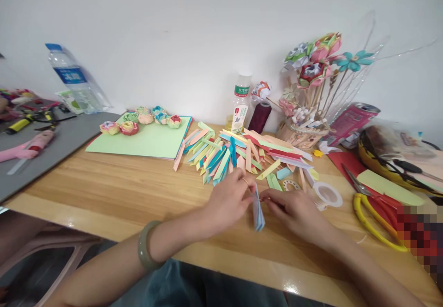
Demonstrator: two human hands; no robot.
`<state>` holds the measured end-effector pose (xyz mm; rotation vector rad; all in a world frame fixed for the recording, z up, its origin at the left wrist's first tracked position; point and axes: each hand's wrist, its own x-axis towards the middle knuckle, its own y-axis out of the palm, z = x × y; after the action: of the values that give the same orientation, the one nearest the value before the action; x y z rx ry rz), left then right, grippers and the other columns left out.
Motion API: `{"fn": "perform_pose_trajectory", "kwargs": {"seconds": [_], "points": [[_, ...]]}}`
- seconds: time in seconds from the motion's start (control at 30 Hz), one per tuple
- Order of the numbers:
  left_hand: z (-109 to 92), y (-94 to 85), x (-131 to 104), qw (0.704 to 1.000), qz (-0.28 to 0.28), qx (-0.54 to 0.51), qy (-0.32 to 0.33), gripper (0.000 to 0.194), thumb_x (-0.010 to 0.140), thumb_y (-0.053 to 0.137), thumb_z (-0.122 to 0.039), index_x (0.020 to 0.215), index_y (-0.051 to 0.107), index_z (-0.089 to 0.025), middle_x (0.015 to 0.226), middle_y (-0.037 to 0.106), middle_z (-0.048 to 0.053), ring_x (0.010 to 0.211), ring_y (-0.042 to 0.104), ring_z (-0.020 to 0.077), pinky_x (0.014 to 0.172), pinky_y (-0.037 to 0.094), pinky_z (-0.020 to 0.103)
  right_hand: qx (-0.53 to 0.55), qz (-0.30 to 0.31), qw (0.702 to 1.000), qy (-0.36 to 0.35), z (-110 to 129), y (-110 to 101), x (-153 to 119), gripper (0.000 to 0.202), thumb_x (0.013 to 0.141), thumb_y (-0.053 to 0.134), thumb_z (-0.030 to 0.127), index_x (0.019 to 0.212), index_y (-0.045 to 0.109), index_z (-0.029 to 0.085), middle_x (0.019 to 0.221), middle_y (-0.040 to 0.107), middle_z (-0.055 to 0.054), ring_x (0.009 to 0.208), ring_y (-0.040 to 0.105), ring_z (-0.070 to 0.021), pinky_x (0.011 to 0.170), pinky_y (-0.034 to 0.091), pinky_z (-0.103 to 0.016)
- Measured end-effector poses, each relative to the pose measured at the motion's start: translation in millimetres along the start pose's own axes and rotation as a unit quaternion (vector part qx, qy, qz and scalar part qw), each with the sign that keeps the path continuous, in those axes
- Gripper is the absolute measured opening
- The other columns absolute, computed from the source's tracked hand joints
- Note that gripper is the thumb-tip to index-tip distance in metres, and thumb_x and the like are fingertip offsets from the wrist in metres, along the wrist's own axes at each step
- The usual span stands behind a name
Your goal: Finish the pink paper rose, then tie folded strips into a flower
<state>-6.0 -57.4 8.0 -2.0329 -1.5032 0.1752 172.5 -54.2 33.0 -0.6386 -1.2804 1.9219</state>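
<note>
My left hand (233, 196), with a ring on one finger and a bangle (147, 245) on the wrist, pinches a small bundle of folded paper strips (258, 217) in pale blue and lilac. The bundle hangs upright just above the table. My right hand (294, 210) is closed beside it, its fingertips together at the bundle's middle; a thin strand seems to run there, too fine to identify. Just beyond both hands lies a pile of folded paper strips (221, 155) in many colours. A white spool (327, 194) lies past my right hand.
Paper flowers (128, 128) sit on green sheets (138, 145) at left. A bottle (240, 106), a dark thread cone (260, 117) and a flower basket (301, 132) stand by the wall. Yellow-handled scissors (363, 205) lie right. A pink glue gun (34, 146) rests on the grey mat (69, 143).
</note>
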Motion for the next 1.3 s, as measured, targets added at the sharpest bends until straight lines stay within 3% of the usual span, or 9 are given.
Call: {"fn": "perform_pose_trajectory", "kwargs": {"seconds": [0.07,0.27,0.4,0.6,0.73,0.97,1.13,1.3], "points": [[-2,1.0,-1,0.999,0.031,0.031,0.025,0.013,0.073,0.046,-0.010,0.076,0.056,-0.017,0.086,0.056,0.004,0.080,0.052,0.0148,0.073,0.039,0.026,-0.018,0.009,1.000,0.008,0,2,0,0.026,0.084,0.036,0.019,0.086,0.062,0.019,0.068,0.065,-0.003,0.057,0.057,-0.0143,0.055,0.036,-0.024],[-2,3.6,0,0.995,0.092,0.028,-0.010,0.013,0.070,0.059,-0.022,0.081,0.061,-0.016,0.077,0.060,0.004,0.071,0.053,0.0159,0.066,0.040,0.026,-0.003,0.030,1.000,0.003,2,2,0,0.022,0.082,0.038,0.018,0.074,0.059,0.018,0.057,0.059,0.001,0.049,0.048,-0.0105,0.050,0.029,-0.022],[0,5.2,1,0.993,0.116,-0.006,-0.037,0.013,0.069,0.060,-0.021,0.081,0.062,-0.016,0.076,0.062,0.003,0.067,0.055,0.0146,0.063,0.040,0.025,0.023,0.037,0.999,0.001,1,1,1,0.019,0.079,0.042,0.017,0.069,0.057,0.018,0.052,0.053,0.003,0.046,0.043,-0.0088,0.047,0.026,-0.021],[0,5.4,1,0.989,0.121,-0.023,-0.075,0.011,0.069,0.061,-0.024,0.076,0.062,-0.016,0.071,0.061,0.001,0.064,0.055,0.0129,0.060,0.040,0.023,0.104,0.004,0.994,-0.034,-6,1,4,0.015,0.078,0.047,0.018,0.069,0.058,0.017,0.068,0.059,0.000,0.060,0.050,-0.0109,0.057,0.034,-0.022],[2,4.2,1,0.987,0.132,-0.032,-0.087,0.007,0.068,0.061,-0.022,0.073,0.060,-0.016,0.069,0.060,-0.001,0.062,0.054,0.0110,0.058,0.040,0.021,0.192,0.033,0.980,-0.051,-9,0,6,0.017,0.083,0.046,0.022,0.073,0.060,0.018,0.072,0.062,-0.001,0.067,0.054,-0.0118,0.061,0.038,-0.022],[6,2.5,2,0.990,0.118,-0.013,-0.078,0.010,0.066,0.063,-0.025,0.069,0.060,-0.016,0.072,0.057,0.000,0.066,0.054,0.0117,0.061,0.041,0.022,0.210,0.032,0.977,-0.029,-8,1,4,0.018,0.083,0.048,0.025,0.076,0.063,0.017,0.072,0.063,-0.001,0.066,0.055,-0.0125,0.061,0.039,-0.023],[5,-0.9,-1,0.979,0.160,-0.066,-0.106,0.012,0.069,0.059,-0.023,0.079,0.061,-0.017,0.077,0.061,0.000,0.069,0.056,0.0114,0.064,0.043,0.022,0.259,0.045,0.964,0.038,-11,7,3,0.020,0.080,0.050,0.028,0.079,0.067,0.017,0.069,0.065,-0.001,0.064,0.057,-0.0133,0.056,0.040,-0.022],[7,1.3,-2,0.981,0.139,-0.045,-0.124,0.016,0.064,0.064,-0.022,0.078,0.059,-0.017,0.074,0.059,0.000,0.068,0.055,0.0118,0.062,0.043,0.022,0.300,0.040,0.948,0.094,-11,14,3,0.019,0.077,0.054,0.030,0.078,0.068,0.017,0.068,0.066,-0.001,0.062,0.056,-0.0134,0.055,0.040,-0.022]]}}
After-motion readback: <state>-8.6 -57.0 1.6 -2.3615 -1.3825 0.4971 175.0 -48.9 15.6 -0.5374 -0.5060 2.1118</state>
